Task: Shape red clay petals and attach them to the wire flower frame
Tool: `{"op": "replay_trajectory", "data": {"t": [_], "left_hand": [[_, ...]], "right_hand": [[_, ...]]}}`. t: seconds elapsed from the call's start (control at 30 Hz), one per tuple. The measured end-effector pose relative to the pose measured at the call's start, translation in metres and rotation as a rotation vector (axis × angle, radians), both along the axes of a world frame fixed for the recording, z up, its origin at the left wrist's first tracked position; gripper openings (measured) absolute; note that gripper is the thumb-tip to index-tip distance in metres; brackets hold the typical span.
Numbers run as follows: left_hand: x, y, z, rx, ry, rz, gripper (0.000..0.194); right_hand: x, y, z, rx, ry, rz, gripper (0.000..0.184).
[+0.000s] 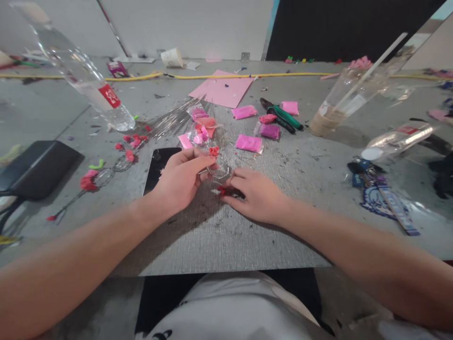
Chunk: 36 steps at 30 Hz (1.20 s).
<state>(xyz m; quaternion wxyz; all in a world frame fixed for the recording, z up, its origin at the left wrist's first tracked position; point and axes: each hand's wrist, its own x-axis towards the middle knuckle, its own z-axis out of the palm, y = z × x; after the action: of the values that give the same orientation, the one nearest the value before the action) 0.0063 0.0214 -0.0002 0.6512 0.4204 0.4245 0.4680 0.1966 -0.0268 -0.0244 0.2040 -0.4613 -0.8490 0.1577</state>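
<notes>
Over the middle of the table, my left hand [179,177] is closed, pinching a thin wire by a small red clay flower [213,151] at its fingertips. From there a curved, shiny wire [223,174] runs toward my right hand [256,196]. The right fingers are curled, with a small red clay piece [221,190] at the thumb and fingertip; its far side is hidden. Beneath my left hand lies a black phone [159,165]. Just beyond both hands are packets of pink clay [249,143] and a bundle of thin wires [173,120].
Green-handled pliers [283,117] lie behind the packets, near a pink sheet [224,89]. A clear bottle [88,85] stands left, above red clay flowers on wires [89,180]. To the right are a cup with a straw [332,113], a lying bottle [396,139] and keys [366,169].
</notes>
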Motion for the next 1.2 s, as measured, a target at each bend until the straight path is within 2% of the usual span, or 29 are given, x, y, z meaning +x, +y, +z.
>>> {"op": "replay_trajectory", "data": {"t": [0.2, 0.37, 0.6, 0.8, 0.93, 1.2], "left_hand": [[0.001, -0.001, 0.000, 0.022, 0.025, 0.012, 0.023], [0.001, -0.001, -0.001, 0.024, 0.056, 0.007, 0.021], [-0.002, -0.003, -0.009, 0.017, 0.132, -0.115, 0.016], [0.003, -0.015, -0.010, -0.015, 0.138, -0.216, 0.017], [0.006, -0.021, -0.008, -0.028, 0.121, -0.240, 0.018], [0.003, -0.019, -0.008, -0.014, 0.075, -0.297, 0.018]], "right_hand": [[0.001, 0.001, -0.002, 0.049, 0.058, 0.006, 0.012], [0.008, -0.004, 0.002, 0.044, 0.254, -0.050, 0.006], [0.010, -0.010, 0.013, 0.041, 0.491, -0.177, 0.007], [0.009, -0.008, 0.014, 0.236, 0.424, -0.143, 0.007], [0.010, -0.007, 0.010, 0.302, 0.384, -0.091, 0.007], [0.008, -0.008, 0.009, 0.463, 0.330, -0.076, 0.005]]}}
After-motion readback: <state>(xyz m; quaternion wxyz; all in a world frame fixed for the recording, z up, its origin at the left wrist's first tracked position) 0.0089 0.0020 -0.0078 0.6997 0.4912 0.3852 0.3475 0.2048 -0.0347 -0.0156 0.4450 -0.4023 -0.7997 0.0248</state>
